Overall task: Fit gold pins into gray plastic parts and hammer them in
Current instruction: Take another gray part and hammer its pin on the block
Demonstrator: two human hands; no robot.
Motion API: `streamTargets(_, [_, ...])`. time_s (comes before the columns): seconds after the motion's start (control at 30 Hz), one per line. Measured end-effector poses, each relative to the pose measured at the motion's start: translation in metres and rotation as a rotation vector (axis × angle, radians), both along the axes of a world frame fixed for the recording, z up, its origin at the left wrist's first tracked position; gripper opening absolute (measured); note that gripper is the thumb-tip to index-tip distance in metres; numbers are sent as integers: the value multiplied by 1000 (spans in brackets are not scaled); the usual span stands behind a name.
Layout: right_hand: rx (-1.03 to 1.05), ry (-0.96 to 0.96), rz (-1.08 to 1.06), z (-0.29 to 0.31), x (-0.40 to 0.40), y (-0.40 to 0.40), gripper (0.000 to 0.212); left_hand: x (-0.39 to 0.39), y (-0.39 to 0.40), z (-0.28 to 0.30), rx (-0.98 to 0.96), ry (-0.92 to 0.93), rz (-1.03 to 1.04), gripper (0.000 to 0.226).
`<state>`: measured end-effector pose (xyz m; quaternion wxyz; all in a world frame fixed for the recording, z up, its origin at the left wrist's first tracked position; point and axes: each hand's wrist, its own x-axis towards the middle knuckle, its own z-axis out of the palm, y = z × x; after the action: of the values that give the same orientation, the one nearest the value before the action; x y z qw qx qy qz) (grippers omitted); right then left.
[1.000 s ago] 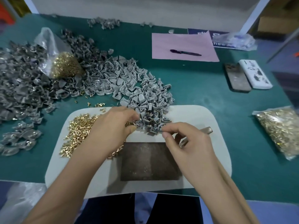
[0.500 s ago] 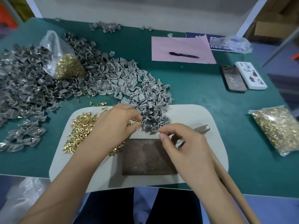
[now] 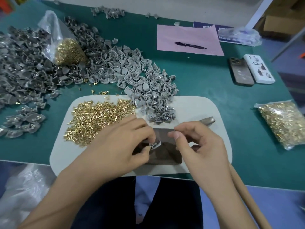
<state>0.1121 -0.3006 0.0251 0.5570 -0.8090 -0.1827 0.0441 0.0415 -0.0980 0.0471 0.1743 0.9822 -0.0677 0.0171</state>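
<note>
Over dark plate (image 3: 166,156), left grip (image 3: 122,142) pinches gray part (image 3: 155,144).

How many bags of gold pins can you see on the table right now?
2. One open clear bag of gold pins sits far left among the gray parts; one sealed bag lies at the right edge. More may lie out of view.

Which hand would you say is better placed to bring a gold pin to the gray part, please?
Probably the right hand: its thumb and forefinger are pinched together beside the gray part, which the left hand grips over the dark block. Whether it already holds a pin is too small to tell.
</note>
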Motion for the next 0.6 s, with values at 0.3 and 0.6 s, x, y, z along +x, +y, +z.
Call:
streamTargets(0.3, [-93,-116,63,2,-20,-8,20,-25,-25,-20,-179,-96,220,28])
streamTargets(0.6, [-138,-127,165,-5,-19,-1,19,-18,-26,-21,-263,-145,277,8])
